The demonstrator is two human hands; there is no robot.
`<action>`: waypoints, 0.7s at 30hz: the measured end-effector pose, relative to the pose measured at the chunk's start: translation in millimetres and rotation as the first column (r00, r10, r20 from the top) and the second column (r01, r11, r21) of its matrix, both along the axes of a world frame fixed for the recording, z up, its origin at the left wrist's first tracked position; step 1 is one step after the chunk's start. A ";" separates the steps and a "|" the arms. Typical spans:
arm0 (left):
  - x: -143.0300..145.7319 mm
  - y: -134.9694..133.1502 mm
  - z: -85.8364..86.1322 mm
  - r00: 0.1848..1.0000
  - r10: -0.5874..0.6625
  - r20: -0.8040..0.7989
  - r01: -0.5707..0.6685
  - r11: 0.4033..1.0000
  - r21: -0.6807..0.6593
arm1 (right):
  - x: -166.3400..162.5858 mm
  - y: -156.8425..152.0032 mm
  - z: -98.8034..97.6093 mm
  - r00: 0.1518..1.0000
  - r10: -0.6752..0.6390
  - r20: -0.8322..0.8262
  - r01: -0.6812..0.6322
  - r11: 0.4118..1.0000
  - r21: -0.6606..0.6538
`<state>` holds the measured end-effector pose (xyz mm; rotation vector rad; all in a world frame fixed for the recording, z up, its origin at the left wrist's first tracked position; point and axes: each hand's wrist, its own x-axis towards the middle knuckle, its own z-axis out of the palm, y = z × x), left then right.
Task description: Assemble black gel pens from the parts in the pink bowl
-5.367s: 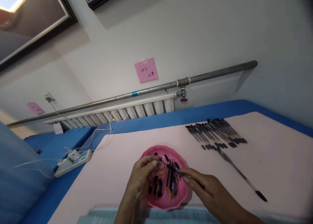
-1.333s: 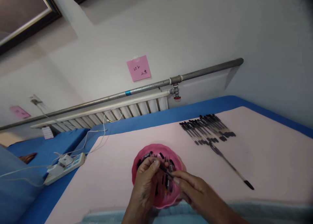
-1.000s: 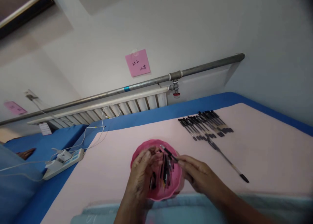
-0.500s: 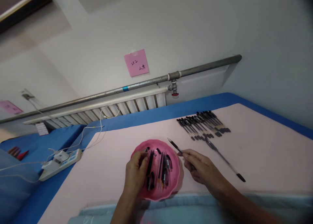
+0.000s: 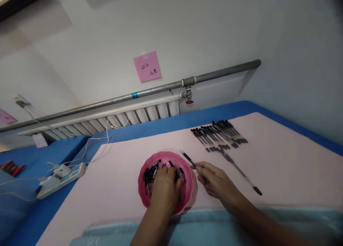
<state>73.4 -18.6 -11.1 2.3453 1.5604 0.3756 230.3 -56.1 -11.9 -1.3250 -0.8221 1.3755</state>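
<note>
Pen (image 5: 188,158): your right hand (image 5: 215,178) alone pinches it, two o'clock of bowl (image 5: 189,189); your left hand (image 5: 165,187) shifts mid-bowl, grip unseen.

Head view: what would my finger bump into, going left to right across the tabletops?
White plastic power strip, round pink scalloped bowl, person's bare right hand, slanting clear pen with black ends.
</note>
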 end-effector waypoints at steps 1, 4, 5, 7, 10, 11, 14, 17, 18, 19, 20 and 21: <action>4.5 0.8 -0.4 0.999 -0.019 -0.044 0.019 1.000 0.006 | -0.4 -0.2 0.6 1.000 -0.006 -0.002 0.006 1.000 0.003; 9.5 4.4 -2.5 0.990 -0.053 -0.128 0.054 0.999 0.002 | -0.8 -0.5 1.4 1.000 -0.013 -0.004 0.013 1.000 0.006; 9.2 5.5 -3.5 0.988 -0.052 -0.142 0.053 0.999 0.001 | -0.8 -0.7 1.4 1.000 -0.013 0.002 0.013 1.000 0.008; 8.1 7.0 -5.7 0.988 -0.038 -0.147 0.039 0.999 0.007 | -0.9 -1.2 1.3 1.000 -0.012 0.016 0.012 1.000 0.018; 9.5 7.2 -9.2 0.992 -0.023 -0.120 0.026 1.000 0.016 | -1.9 -2.0 1.2 1.000 -0.013 0.024 0.012 0.999 0.033; 11.1 6.9 -10.2 0.994 -0.020 -0.109 0.023 0.999 0.024 | -2.2 -2.2 1.2 1.000 -0.011 0.024 0.010 0.999 0.035; 15.5 6.2 -11.4 0.999 -0.009 -0.031 0.010 0.999 0.037 | -2.3 -2.2 1.2 0.999 -0.013 0.046 0.012 0.999 0.035; 12.7 7.4 -6.9 0.971 0.049 0.233 -0.044 0.999 -0.029 | -0.7 -2.1 2.0 0.997 -0.013 0.081 0.009 0.999 0.053; 9.5 8.4 -4.3 0.924 0.107 0.368 -0.073 0.992 -0.105 | -0.1 -2.4 2.5 0.995 -0.013 0.098 0.007 0.998 0.063; 5.4 9.7 -1.3 0.836 0.189 0.515 -0.090 0.973 -0.212 | 0.4 -3.0 3.2 0.993 -0.006 0.121 -0.003 0.997 0.077; 0.8 11.3 1.6 0.704 0.292 0.647 -0.078 0.938 -0.338 | 0.6 -3.9 3.9 0.988 0.002 0.151 -0.016 0.995 0.095; -4.1 13.0 4.4 0.537 0.397 0.744 -0.026 0.890 -0.455 | 0.4 -5.0 4.5 0.982 0.013 0.188 -0.035 0.992 0.117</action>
